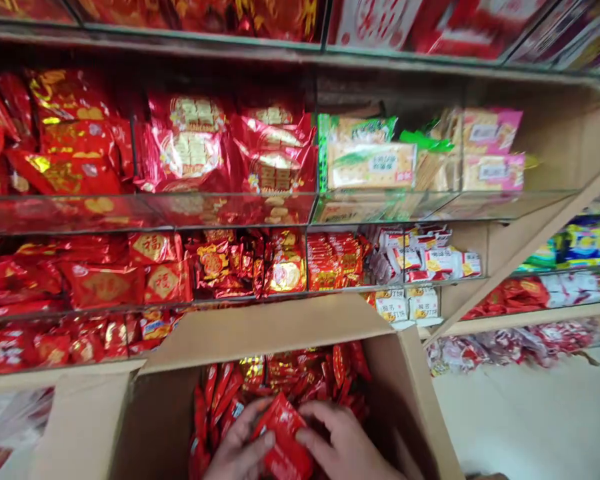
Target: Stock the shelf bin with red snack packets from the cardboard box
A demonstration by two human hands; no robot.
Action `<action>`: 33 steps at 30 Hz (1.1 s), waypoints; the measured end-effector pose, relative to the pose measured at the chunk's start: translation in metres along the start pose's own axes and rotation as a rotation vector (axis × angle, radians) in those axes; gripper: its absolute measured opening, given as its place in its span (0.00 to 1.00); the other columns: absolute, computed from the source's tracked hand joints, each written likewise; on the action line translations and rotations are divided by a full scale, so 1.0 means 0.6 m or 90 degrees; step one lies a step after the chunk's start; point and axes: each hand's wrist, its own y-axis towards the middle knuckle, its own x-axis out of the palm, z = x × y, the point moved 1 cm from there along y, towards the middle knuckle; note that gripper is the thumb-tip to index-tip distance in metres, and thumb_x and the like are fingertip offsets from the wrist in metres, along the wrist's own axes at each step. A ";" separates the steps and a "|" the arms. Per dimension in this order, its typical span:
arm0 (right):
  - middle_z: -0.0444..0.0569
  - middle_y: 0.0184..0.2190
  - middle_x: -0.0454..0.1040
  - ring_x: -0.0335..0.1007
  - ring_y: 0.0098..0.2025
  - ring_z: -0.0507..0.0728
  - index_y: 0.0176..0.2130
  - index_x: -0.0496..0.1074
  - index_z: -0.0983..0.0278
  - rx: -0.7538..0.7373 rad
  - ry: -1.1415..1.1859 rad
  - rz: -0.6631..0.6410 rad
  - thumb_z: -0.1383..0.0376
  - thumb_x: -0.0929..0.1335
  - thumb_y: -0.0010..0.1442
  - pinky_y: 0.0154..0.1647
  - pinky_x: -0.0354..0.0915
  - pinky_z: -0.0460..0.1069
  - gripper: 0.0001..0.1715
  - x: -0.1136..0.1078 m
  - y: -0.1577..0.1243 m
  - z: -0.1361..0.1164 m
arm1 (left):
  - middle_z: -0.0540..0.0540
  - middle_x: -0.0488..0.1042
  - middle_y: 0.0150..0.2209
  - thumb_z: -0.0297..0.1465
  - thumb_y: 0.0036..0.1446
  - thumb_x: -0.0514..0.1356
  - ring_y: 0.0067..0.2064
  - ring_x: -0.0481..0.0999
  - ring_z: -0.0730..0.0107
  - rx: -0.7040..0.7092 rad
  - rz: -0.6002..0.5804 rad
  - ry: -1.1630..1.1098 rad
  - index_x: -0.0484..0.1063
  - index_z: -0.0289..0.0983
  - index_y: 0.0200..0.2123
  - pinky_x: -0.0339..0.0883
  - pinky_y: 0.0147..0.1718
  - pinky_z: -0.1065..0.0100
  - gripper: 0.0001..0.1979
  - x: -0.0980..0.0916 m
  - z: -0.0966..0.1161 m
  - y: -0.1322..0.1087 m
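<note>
A person's two bare hands meet low inside an open cardboard box [416, 407] in front of a stocked shop shelf. The left hand [237, 455] curls its fingers over the near left edge of a red packet [283, 435], while the right hand [347, 448] closes on the packet's right side with the thumb lying across its top, so both hands grip the one packet between them. The packet sits tilted just above a heap of loose red wrappers [280, 377] that fills the back of the box, at the bottom centre of the view. The box's rear flap [275, 328] stands up against the lowest shelf. Behind glass fronts, the upper row holds shiny red foil bags [190, 143], green-edged cracker packs [367, 163] and pink packs [491, 148]; the row below carries more red sweets and a pile of small white-and-red packets [425, 257]. To the right, a pale floor [530, 420] runs beside the shelving. The picture is motion-blurred, and print on the wrappers cannot be read.
</note>
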 end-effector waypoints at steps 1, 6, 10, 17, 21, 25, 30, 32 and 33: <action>0.49 0.38 0.75 0.69 0.41 0.57 0.40 0.71 0.63 0.003 0.030 0.025 0.64 0.63 0.54 0.45 0.62 0.50 0.13 -0.004 -0.003 -0.002 | 0.49 0.76 0.39 0.31 0.40 0.67 0.38 0.76 0.64 -0.002 -0.018 -0.003 0.67 0.45 0.43 0.70 0.37 0.63 0.24 0.005 0.002 -0.003; 0.46 0.29 0.71 0.67 0.32 0.53 0.31 0.67 0.64 0.023 0.156 0.045 0.64 0.65 0.53 0.35 0.64 0.48 0.05 -0.009 -0.007 0.003 | 0.48 0.77 0.34 0.32 0.47 0.62 0.31 0.74 0.72 0.022 -0.078 0.082 0.70 0.40 0.40 0.67 0.29 0.70 0.14 0.013 0.003 -0.003; 0.47 0.36 0.72 0.68 0.39 0.54 0.42 0.64 0.64 0.034 0.257 0.026 0.64 0.66 0.53 0.42 0.65 0.49 0.15 -0.003 -0.010 0.008 | 0.49 0.77 0.33 0.31 0.50 0.60 0.28 0.71 0.75 0.036 -0.085 0.111 0.71 0.39 0.42 0.63 0.27 0.73 0.13 0.009 -0.003 0.003; 0.48 0.34 0.72 0.68 0.37 0.54 0.37 0.68 0.63 -0.099 0.119 0.119 0.65 0.63 0.57 0.40 0.66 0.50 0.08 -0.004 -0.020 0.011 | 0.48 0.76 0.40 0.37 0.54 0.55 0.40 0.72 0.68 0.033 -0.053 0.096 0.67 0.42 0.45 0.64 0.41 0.65 0.15 0.014 0.001 0.004; 0.51 0.42 0.70 0.63 0.47 0.56 0.40 0.68 0.61 -0.289 -0.081 0.102 0.76 0.62 0.52 0.49 0.63 0.54 0.18 0.005 -0.029 0.010 | 0.46 0.74 0.43 0.41 0.57 0.49 0.43 0.74 0.64 -0.059 -0.118 -0.049 0.57 0.44 0.54 0.63 0.42 0.61 0.21 0.021 0.011 -0.004; 0.50 0.46 0.68 0.59 0.51 0.56 0.42 0.68 0.60 -0.321 -0.114 0.036 0.80 0.59 0.47 0.51 0.62 0.55 0.26 0.011 -0.031 0.011 | 0.50 0.74 0.42 0.26 0.53 0.56 0.40 0.74 0.69 -0.007 -0.112 -0.033 0.48 0.49 0.57 0.64 0.41 0.63 0.31 0.024 0.015 -0.008; 0.54 0.47 0.68 0.61 0.52 0.58 0.48 0.65 0.62 -0.168 -0.057 0.186 0.71 0.61 0.55 0.52 0.61 0.57 0.19 0.006 -0.020 0.018 | 0.47 0.76 0.42 0.27 0.51 0.58 0.43 0.73 0.66 0.038 -0.138 0.072 0.57 0.45 0.52 0.63 0.44 0.61 0.24 0.012 0.003 0.000; 0.54 0.48 0.69 0.63 0.51 0.59 0.49 0.64 0.63 -0.098 -0.030 0.163 0.64 0.63 0.55 0.53 0.61 0.57 0.21 0.007 -0.016 0.018 | 0.46 0.76 0.44 0.29 0.50 0.59 0.46 0.72 0.63 0.037 -0.155 0.137 0.63 0.43 0.48 0.62 0.47 0.60 0.19 0.007 -0.001 0.005; 0.54 0.47 0.70 0.65 0.49 0.59 0.49 0.65 0.63 -0.071 -0.009 0.133 0.63 0.64 0.55 0.52 0.62 0.56 0.21 0.008 -0.015 0.017 | 0.46 0.76 0.44 0.30 0.50 0.60 0.47 0.71 0.62 0.035 -0.153 0.167 0.65 0.42 0.46 0.61 0.48 0.60 0.18 0.005 -0.002 0.007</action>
